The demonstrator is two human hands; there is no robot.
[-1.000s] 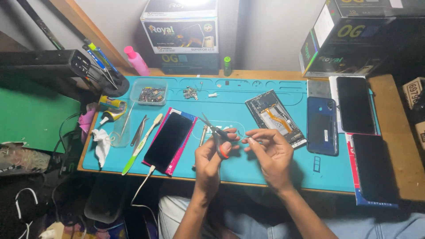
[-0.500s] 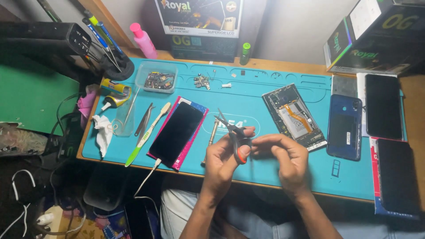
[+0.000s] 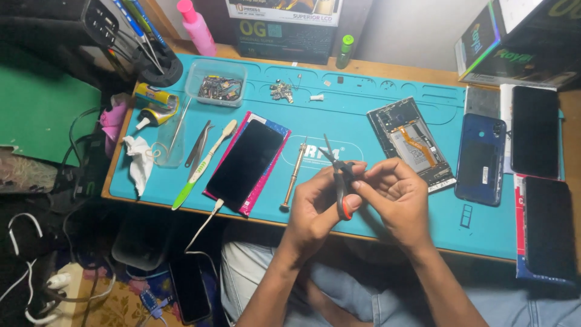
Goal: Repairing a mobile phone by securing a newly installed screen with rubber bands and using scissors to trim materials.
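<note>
We are looking down at a teal silicone work mat (image 3: 363, 103) on a wooden desk, and we are going from the left side to the right. At the far left a crumpled white tissue (image 3: 139, 160) is lying on the mat's edge, and just beside it a pair of grey metal tweezers (image 3: 198, 143) and a toothbrush with green and white handle (image 3: 203, 165) are resting side by side. Above them a clear plastic box of small parts (image 3: 216, 83) is standing. Next, a black smartphone in a pink frame (image 3: 245, 163) is lying screen up, with a white cable going from its lower end over the desk edge. A slim gold-coloured screwdriver (image 3: 294, 174) is lying just beside it. In the middle our left hand (image 3: 315, 209) is closing around small black scissors with an orange handle tip (image 3: 341, 181), which are held above the mat's front edge with blades pointing up and away. Our right hand (image 3: 396, 197) is meeting the left one, its fingertips pinched at the scissors; what they are pinching is too small to tell. To the right an opened phone body with exposed battery (image 3: 411, 142) is lying, then a dark blue phone back cover (image 3: 479, 160), and two black phone screens (image 3: 535, 130) at the far right.
</note>
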